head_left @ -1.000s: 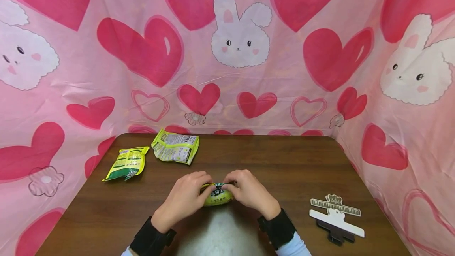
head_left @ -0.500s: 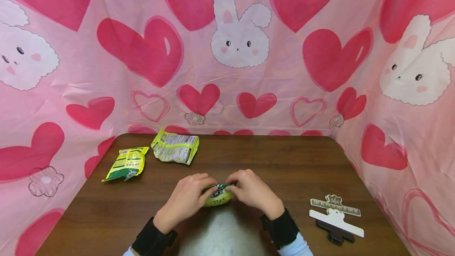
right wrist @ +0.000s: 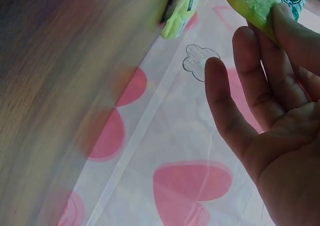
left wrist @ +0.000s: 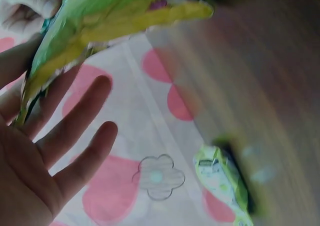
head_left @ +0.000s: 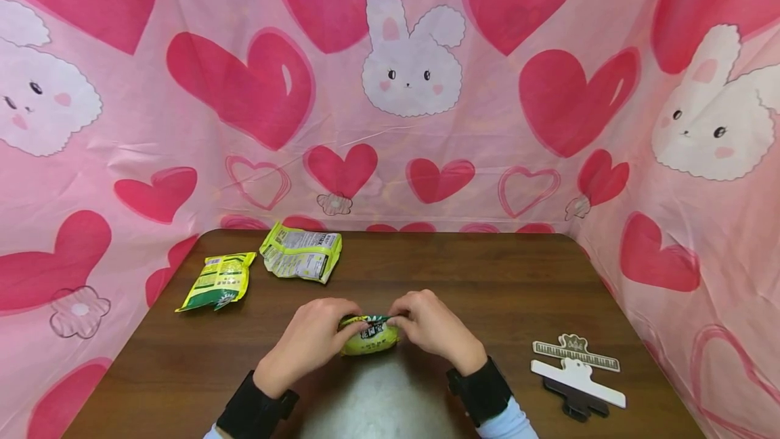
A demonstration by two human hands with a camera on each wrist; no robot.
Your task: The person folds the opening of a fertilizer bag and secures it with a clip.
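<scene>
A small yellow-green snack packet [head_left: 370,339] stands on the brown table [head_left: 487,290] near its front middle. My left hand [head_left: 349,322] pinches the packet's top edge from the left. From the right, my right hand [head_left: 397,320] pinches the same edge. In the left wrist view the packet [left wrist: 100,21] sits above my left hand [left wrist: 35,101], whose lower fingers [left wrist: 80,116] are spread straight beneath it. The right wrist view has the packet [right wrist: 252,1] at the top, a fingertip of my right hand [right wrist: 287,23] lying on it.
Two more yellow-green packets lie at the table's far left, one by the left edge [head_left: 217,281] and one further back [head_left: 301,253]. Two clips, a beige one [head_left: 575,351] and a white-and-black one [head_left: 577,385], lie at the front right. Pink heart-and-rabbit cloth [head_left: 414,87] surrounds the table.
Both hands keep their pinch on the packet's top edge. My left wrist has drifted slightly left and toward me; the packet has barely shifted.
</scene>
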